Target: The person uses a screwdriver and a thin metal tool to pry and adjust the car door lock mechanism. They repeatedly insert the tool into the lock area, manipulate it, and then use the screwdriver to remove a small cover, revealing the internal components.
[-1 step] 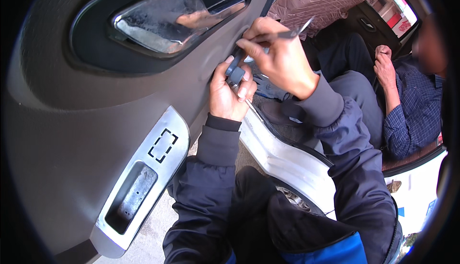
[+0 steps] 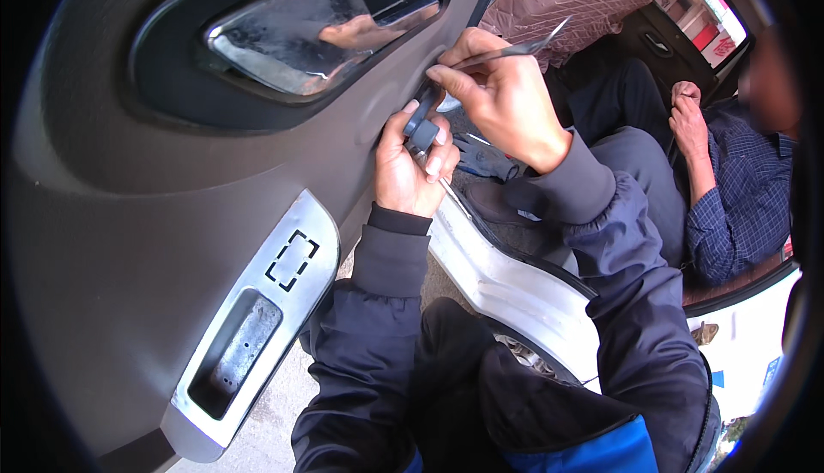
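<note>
My left hand [image 2: 410, 172] is closed around a small dark plastic piece [image 2: 421, 132] with a blunt grey-blue end. A thin metal rod [image 2: 453, 198] sticks out below those fingers; whether it joins the piece I cannot tell. Just above, my right hand [image 2: 502, 100] pinches a slim dark pointed tool [image 2: 518, 49], its tapered end rising to the upper right. The right fingertips are close to the top of the plastic piece, and its upper part is partly hidden. Both hands are beside the edge of the grey-brown car door panel [image 2: 215, 233].
On the panel are a chrome inner door handle [image 2: 292, 39] and a silver switch trim [image 2: 292, 241] with a rectangular cut-out. A white door sill [image 2: 515, 293] runs below my hands. A seated person [image 2: 738, 181] is at the right, near a quilted seat cover [image 2: 566, 1].
The tool in my right hand has tilted slightly, its pointed end now a little higher and farther right. My right fingers have shifted a little; my left hand stays put.
</note>
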### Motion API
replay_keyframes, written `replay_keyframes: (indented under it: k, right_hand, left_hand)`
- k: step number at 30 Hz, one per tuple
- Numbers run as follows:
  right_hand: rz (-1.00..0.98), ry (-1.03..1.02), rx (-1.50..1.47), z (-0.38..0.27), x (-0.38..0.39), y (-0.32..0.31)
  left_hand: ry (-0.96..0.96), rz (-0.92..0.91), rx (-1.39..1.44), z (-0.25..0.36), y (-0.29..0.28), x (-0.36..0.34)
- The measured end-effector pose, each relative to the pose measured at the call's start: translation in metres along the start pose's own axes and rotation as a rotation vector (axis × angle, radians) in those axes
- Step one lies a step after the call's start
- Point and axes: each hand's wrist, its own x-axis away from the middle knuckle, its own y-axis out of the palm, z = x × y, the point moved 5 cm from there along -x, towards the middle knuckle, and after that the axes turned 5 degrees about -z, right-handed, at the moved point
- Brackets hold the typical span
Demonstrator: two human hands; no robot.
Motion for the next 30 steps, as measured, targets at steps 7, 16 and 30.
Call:
replay_keyframes:
  k: [7, 16, 30]
  right_hand:
    - [0.173, 0.125, -0.413, 0.035, 0.007, -0.017]
    - [0.232, 0.12, -0.454, 0.04, 0.032, -0.044]
    - [0.037, 0.207, -0.911, 0.04, 0.026, -0.007]
  left_hand:
    - [0.028, 0.005, -0.025, 0.003, 0.004, 0.001]
    - [0.036, 0.016, -0.006, 0.003, 0.007, 0.002]
    - [0.006, -0.079, 0.035, 0.002, 0.006, 0.004]
